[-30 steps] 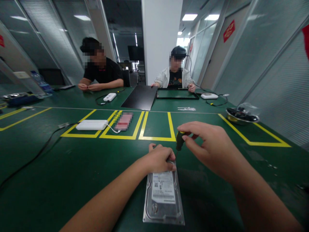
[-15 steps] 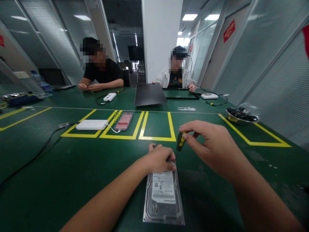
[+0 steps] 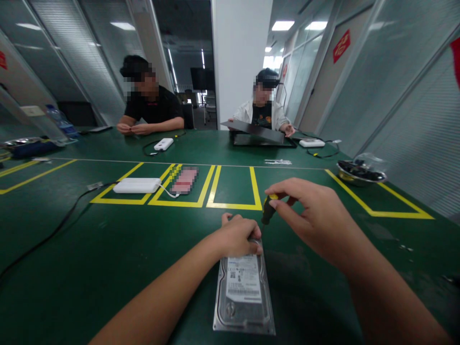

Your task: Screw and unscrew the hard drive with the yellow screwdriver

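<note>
A silver hard drive [image 3: 246, 314] with a white label lies flat on the green table [image 3: 161, 292]. My left hand [image 3: 239, 237] rests over its far end, with the fingers curled around the far right corner. Between thumb and fingers, my right hand [image 3: 309, 211] pinches the dark green and yellow handle of a screwdriver [image 3: 267, 211]. The screwdriver points down at the drive's far right corner, close to my left fingertips. Its tip is too small to make out clearly.
Yellow tape outlines cross the table. A white power bank [image 3: 136, 185] and a pink phone [image 3: 184, 181] lie left; a metal bowl [image 3: 359, 177] stands right. Across the table sit two people, one holding a dark panel [image 3: 255, 131]. Small screws [image 3: 406, 247] lie right.
The person across on the right has lowered the dark panel over the black frame and moved it right. The screwdriver handle has turned slightly in my right hand; my left hand has not moved.
</note>
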The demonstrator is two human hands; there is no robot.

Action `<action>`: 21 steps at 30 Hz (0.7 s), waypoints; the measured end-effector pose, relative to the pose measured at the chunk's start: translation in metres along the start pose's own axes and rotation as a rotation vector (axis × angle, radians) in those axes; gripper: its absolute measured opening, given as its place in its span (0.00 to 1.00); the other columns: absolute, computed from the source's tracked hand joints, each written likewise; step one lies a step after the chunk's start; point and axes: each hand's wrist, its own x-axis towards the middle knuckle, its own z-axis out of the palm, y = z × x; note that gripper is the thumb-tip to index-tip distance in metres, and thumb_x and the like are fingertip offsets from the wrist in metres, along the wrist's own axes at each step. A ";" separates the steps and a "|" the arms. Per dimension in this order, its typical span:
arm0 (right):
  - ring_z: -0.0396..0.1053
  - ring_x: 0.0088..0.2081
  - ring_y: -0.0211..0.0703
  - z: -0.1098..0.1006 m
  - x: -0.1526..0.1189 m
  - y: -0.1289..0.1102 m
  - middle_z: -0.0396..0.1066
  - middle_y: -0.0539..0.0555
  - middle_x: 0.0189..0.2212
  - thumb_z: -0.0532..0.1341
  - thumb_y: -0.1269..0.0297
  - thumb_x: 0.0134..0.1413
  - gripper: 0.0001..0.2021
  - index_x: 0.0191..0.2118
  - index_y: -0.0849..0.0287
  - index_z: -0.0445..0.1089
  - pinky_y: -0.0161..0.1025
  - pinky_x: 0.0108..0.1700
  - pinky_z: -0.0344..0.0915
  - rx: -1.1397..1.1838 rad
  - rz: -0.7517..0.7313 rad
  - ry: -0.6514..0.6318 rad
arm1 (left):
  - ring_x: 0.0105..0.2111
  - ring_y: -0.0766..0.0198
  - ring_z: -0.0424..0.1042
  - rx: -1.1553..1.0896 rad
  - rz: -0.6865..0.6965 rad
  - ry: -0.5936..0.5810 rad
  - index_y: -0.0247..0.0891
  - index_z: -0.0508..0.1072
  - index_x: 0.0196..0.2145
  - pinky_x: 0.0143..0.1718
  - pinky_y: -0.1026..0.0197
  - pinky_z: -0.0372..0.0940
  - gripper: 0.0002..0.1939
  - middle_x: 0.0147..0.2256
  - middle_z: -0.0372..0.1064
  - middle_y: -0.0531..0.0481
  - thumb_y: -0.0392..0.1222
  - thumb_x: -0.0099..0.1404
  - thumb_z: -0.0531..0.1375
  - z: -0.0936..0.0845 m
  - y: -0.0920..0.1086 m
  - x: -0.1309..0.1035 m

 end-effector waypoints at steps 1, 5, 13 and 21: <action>0.71 0.39 0.41 0.000 0.000 -0.001 0.74 0.52 0.38 0.60 0.72 0.57 0.07 0.40 0.58 0.74 0.38 0.42 0.64 -0.003 0.005 -0.003 | 0.46 0.53 0.64 0.001 -0.002 -0.001 0.44 0.71 0.38 0.53 0.45 0.45 0.13 0.36 0.71 0.54 0.50 0.57 0.65 0.000 0.000 0.000; 0.69 0.37 0.41 -0.002 0.002 -0.004 0.72 0.51 0.35 0.62 0.70 0.57 0.03 0.37 0.58 0.74 0.38 0.39 0.62 0.004 0.030 -0.019 | 0.46 0.53 0.64 0.003 -0.010 -0.011 0.44 0.71 0.38 0.53 0.44 0.45 0.13 0.37 0.70 0.54 0.50 0.57 0.65 -0.001 0.002 0.000; 0.66 0.32 0.40 0.002 0.002 -0.001 0.68 0.52 0.31 0.64 0.68 0.57 0.02 0.36 0.59 0.74 0.37 0.33 0.59 -0.081 0.033 0.016 | 0.46 0.53 0.64 0.007 -0.020 -0.010 0.44 0.71 0.37 0.54 0.45 0.45 0.12 0.36 0.70 0.54 0.49 0.57 0.64 0.000 0.003 0.000; 0.65 0.32 0.39 0.007 0.003 0.004 0.66 0.52 0.31 0.63 0.71 0.56 0.02 0.33 0.60 0.72 0.36 0.33 0.59 -0.092 -0.009 0.069 | 0.46 0.53 0.64 0.010 -0.018 -0.005 0.44 0.71 0.37 0.53 0.44 0.46 0.12 0.36 0.70 0.54 0.49 0.57 0.65 0.000 0.004 0.000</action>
